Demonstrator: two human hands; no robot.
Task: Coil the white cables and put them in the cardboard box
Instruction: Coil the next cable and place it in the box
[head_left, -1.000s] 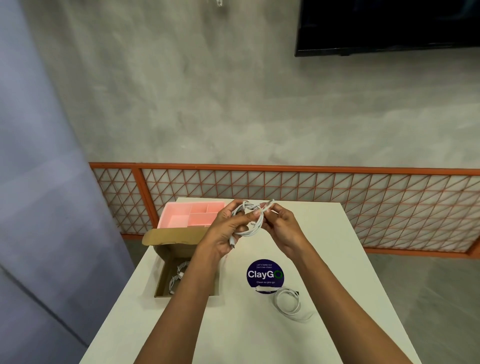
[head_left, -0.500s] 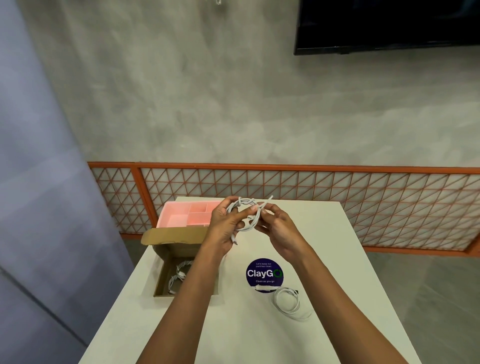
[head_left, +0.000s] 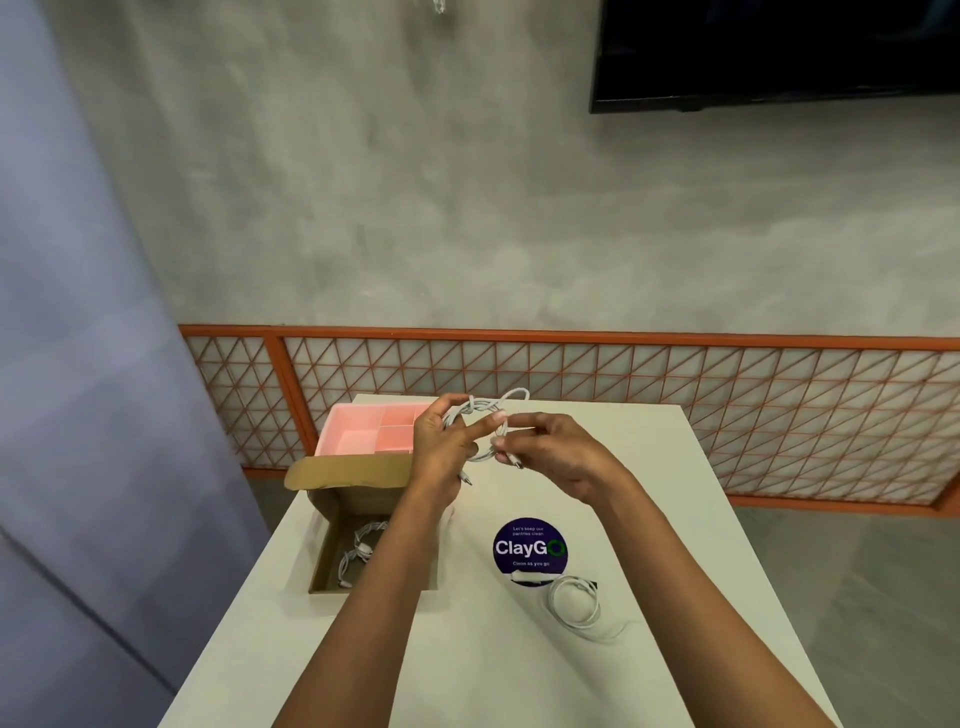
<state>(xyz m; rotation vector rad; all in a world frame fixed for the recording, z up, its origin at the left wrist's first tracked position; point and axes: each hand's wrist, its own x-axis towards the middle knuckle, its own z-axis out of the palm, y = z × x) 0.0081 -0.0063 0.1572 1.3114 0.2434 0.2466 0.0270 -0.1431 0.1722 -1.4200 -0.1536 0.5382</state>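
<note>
I see both hands raised above the far half of the worktop (head_left: 649, 519), each gripping the same white cable (head_left: 485, 406). The left hand (head_left: 441, 452) has its fingers curled round the coiled loops, and one plug end hangs just below its palm. The right hand (head_left: 556, 457) pinches a strand at the near side of the coil between thumb and fingertips. The coil is clear of the surface.

The cardboard box (head_left: 327, 551) sits open at the worktop's left edge, under the left forearm, with its flap tipped up toward the far side. A bundled cable (head_left: 363, 538) lies inside it. Just beyond the box, a pink divided tray (head_left: 358, 431) reaches the far left corner.

To the right of the box there is a round purple sticker (head_left: 530, 548), and a loose cable coil (head_left: 551, 597) touches its near rim. From that coil to the right edge the surface is bare. An orange lattice railing (head_left: 571, 374) runs along behind the far edge.
</note>
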